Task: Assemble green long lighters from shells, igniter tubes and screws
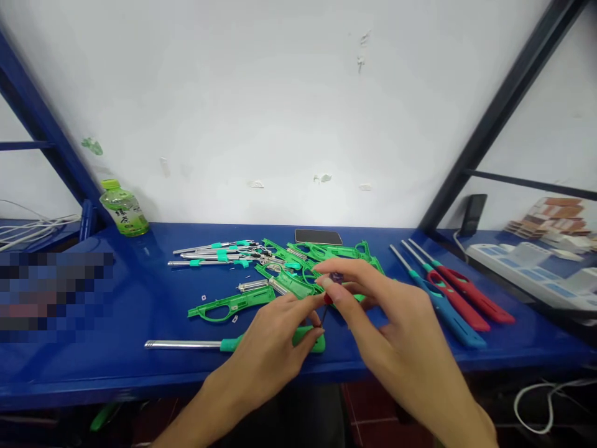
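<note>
Between the thumb and fingers of my right hand is a small screwdriver with a dark and red handle, its thin shaft pointing down. At its tip, the thumb and fingers of my left hand are closed together; whatever they pinch is too small or hidden to name. Under my left hand a green gas lighter with a long silver tube lies along the table's front, its handle partly covered. Behind my hands are opened green lighter shells and several silver tubes with teal collars.
Blue and red lighters lie to the right on the blue table. A phone rests by the wall. At the back left stands a green-capped bottle. Small white pieces are scattered near the shells. Power strips sit beyond the right frame post.
</note>
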Tool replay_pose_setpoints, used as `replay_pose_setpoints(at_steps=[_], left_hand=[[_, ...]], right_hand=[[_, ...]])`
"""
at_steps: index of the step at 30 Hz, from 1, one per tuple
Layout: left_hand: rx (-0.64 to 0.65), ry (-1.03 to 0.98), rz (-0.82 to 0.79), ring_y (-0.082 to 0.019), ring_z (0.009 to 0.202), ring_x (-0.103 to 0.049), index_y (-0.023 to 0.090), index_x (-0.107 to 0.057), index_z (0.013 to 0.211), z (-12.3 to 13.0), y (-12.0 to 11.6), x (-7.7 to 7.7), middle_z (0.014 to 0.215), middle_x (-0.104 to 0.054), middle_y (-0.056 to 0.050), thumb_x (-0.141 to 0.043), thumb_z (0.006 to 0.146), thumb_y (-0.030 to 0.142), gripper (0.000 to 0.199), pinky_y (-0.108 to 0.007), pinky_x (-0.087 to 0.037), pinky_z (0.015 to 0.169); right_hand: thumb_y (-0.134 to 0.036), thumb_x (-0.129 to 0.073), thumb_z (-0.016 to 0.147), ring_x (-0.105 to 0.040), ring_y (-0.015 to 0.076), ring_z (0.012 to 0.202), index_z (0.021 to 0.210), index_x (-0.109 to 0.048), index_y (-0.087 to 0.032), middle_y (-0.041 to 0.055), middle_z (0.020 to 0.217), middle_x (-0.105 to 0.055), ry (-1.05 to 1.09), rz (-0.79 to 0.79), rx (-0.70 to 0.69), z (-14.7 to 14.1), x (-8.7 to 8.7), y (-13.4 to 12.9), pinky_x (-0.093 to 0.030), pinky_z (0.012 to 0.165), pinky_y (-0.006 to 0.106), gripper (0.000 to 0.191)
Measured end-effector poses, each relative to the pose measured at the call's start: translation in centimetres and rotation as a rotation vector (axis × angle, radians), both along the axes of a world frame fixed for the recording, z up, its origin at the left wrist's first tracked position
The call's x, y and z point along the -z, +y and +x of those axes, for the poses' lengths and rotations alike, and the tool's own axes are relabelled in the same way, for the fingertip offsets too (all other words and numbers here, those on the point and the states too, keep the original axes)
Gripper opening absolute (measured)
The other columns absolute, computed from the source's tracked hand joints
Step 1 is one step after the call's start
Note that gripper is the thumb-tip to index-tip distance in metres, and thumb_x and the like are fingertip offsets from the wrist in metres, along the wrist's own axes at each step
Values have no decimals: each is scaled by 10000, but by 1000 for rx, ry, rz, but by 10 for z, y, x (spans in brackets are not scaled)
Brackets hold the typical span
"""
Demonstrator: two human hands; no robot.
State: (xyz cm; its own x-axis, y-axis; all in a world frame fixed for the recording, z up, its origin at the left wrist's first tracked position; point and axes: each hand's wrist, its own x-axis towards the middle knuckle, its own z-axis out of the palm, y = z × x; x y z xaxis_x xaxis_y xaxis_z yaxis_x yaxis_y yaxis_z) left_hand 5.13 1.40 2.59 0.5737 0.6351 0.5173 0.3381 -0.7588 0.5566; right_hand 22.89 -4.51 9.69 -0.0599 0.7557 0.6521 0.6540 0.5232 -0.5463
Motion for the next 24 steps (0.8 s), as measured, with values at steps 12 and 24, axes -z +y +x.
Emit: replay_pose_setpoints(at_steps=[12,24], left_hand=[[-4,38,-9,-185,875,-711,245,-691,1120,-1,6,14,945,-745,27,-739,970,71,235,-276,-504,736],[27,104,7,-260,1059,-683,223,-687,1137,-6,1,5,1117,-766,-36,-620,1030,153,143,-416,-528,929]], right_hand=[[-273,-585,1109,-787,170,802,1225,-730,-328,-55,1027,-844,-83,-151,-29,4,1,4,-527,650,291,194],[-263,-622,1090,-792,191,831,1197,-729,-359,-77,1008,-835,-95,-215,-39,6,4,7,-553,707,304,179]])
